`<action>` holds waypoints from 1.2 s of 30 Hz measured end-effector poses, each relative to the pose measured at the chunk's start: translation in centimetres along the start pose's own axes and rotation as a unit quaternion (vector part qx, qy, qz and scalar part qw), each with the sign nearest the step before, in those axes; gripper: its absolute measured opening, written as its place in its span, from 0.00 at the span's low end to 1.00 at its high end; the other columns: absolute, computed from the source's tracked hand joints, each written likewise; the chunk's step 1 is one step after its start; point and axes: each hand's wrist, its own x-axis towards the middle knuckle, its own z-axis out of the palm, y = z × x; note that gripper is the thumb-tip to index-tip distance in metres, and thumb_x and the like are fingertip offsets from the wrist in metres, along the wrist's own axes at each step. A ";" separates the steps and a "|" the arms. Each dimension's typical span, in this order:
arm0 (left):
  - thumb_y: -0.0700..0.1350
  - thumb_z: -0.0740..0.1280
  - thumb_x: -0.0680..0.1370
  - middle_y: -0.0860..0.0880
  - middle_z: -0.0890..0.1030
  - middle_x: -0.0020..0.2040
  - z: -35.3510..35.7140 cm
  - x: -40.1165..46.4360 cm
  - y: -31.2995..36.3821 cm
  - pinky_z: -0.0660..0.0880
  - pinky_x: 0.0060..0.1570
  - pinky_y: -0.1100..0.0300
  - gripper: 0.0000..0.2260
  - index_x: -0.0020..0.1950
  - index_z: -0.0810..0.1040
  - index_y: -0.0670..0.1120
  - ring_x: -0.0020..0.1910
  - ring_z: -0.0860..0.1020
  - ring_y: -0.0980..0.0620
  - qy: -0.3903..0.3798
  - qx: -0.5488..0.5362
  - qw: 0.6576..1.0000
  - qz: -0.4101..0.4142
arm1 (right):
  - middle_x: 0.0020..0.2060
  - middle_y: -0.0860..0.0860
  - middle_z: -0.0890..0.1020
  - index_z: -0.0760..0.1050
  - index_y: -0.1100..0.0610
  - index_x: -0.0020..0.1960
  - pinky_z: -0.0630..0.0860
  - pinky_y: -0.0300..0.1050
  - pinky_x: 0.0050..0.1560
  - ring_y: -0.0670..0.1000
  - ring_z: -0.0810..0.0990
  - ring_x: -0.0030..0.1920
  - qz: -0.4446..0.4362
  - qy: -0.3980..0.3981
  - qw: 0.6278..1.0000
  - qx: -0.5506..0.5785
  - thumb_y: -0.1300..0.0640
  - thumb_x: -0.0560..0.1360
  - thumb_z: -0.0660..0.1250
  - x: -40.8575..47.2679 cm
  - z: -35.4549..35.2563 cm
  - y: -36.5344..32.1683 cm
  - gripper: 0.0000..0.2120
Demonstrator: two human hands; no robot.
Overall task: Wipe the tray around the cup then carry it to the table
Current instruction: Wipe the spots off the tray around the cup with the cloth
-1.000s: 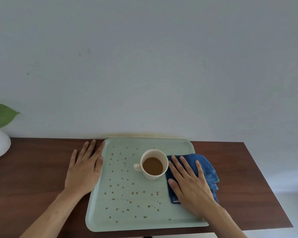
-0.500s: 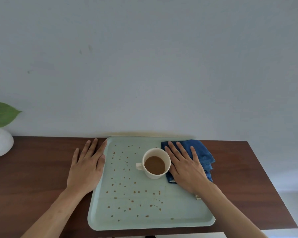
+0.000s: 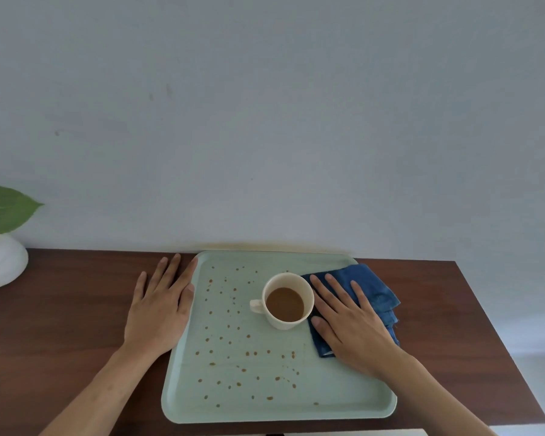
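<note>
Wiping step in progress, by my reading. Pale green tray (image 3: 343, 401) lies flat on the dark wood worktop (image 3: 60, 325), far edge close to the wall. White cup (image 3: 288, 300) of brown drink stands right of the tray's centre, handle pointing left.

Right hand (image 3: 350, 322) lies flat, fingers spread, palm pressing a folded blue cloth (image 3: 372, 284) onto the tray's right side; no closed grip, the cloth is only pinned under the palm. Thumb side sits just beside the cup wall; whether it touches cannot be told. Left hand (image 3: 159, 313) rests flat and empty on the worktop, thumb edge against the tray's left rim, likely bracing it.

Brown droplets (image 3: 233, 344) cover the left and near areas of the tray; the right side near the cloth looks clean.

Notes on doing it well:
- keep the palm flat, pressure even, so the cloth lifts spots instead of smearing them;
- sweep around the cup, near side first and then left, with clearance at the handle;
- cup is fairly full, so a knock risks a new spill;
- keep the left hand bracing against tray slide.
</note>
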 end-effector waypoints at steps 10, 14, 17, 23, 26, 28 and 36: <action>0.56 0.42 0.85 0.53 0.52 0.85 0.1 -0.1 0.0 0.47 0.82 0.43 0.26 0.84 0.48 0.62 0.85 0.47 0.52 0.005 0.008 1.000 0.007 | 0.85 0.45 0.42 0.40 0.48 0.86 0.40 0.53 0.81 0.47 0.34 0.83 -0.068 -0.006 0.998 -0.015 0.41 0.88 0.39 0.0 -0.3 2.0 0.28; 0.57 0.41 0.85 0.54 0.51 0.85 0.2 0.0 -0.2 0.47 0.82 0.44 0.25 0.84 0.47 0.63 0.85 0.46 0.53 0.004 0.010 1.000 0.007 | 0.85 0.44 0.40 0.38 0.47 0.85 0.38 0.52 0.81 0.47 0.33 0.83 -0.096 -0.012 0.995 -0.011 0.40 0.88 0.38 1.4 -0.4 3.1 0.29; 0.57 0.41 0.86 0.54 0.51 0.85 0.2 0.0 -0.2 0.47 0.83 0.44 0.25 0.84 0.48 0.63 0.85 0.45 0.54 0.004 0.012 1.000 0.007 | 0.85 0.44 0.41 0.39 0.47 0.86 0.39 0.52 0.81 0.47 0.35 0.83 -0.125 -0.015 0.992 -0.011 0.40 0.88 0.40 2.3 -0.6 3.8 0.29; 0.57 0.41 0.86 0.55 0.52 0.85 0.1 -0.1 0.1 0.47 0.83 0.44 0.25 0.84 0.49 0.63 0.85 0.46 0.55 0.004 0.015 1.000 0.005 | 0.86 0.46 0.45 0.42 0.50 0.86 0.44 0.53 0.81 0.49 0.39 0.84 -0.180 -0.009 0.983 -0.032 0.43 0.89 0.45 3.9 -1.1 4.9 0.28; 0.57 0.42 0.86 0.55 0.52 0.85 0.1 -0.1 0.1 0.47 0.83 0.45 0.24 0.84 0.50 0.64 0.84 0.46 0.56 0.002 0.010 1.000 0.001 | 0.86 0.46 0.46 0.43 0.50 0.86 0.45 0.53 0.81 0.50 0.41 0.84 -0.200 -0.011 0.979 -0.038 0.44 0.89 0.46 4.8 -1.5 5.1 0.28; 0.58 0.42 0.86 0.55 0.52 0.85 0.1 0.0 0.0 0.48 0.82 0.44 0.24 0.84 0.49 0.64 0.84 0.46 0.56 0.001 0.008 1.000 0.000 | 0.85 0.45 0.45 0.42 0.50 0.86 0.45 0.54 0.81 0.49 0.39 0.84 -0.211 -0.020 0.977 -0.038 0.45 0.89 0.46 5.4 -1.6 5.1 0.28; 0.58 0.41 0.87 0.55 0.53 0.85 0.3 0.0 0.0 0.49 0.82 0.44 0.24 0.84 0.49 0.63 0.85 0.47 0.56 0.003 0.017 1.000 0.002 | 0.85 0.49 0.41 0.41 0.52 0.86 0.44 0.58 0.83 0.52 0.34 0.83 -0.279 -0.050 0.958 -0.048 0.45 0.88 0.38 7.2 -2.6 4.6 0.28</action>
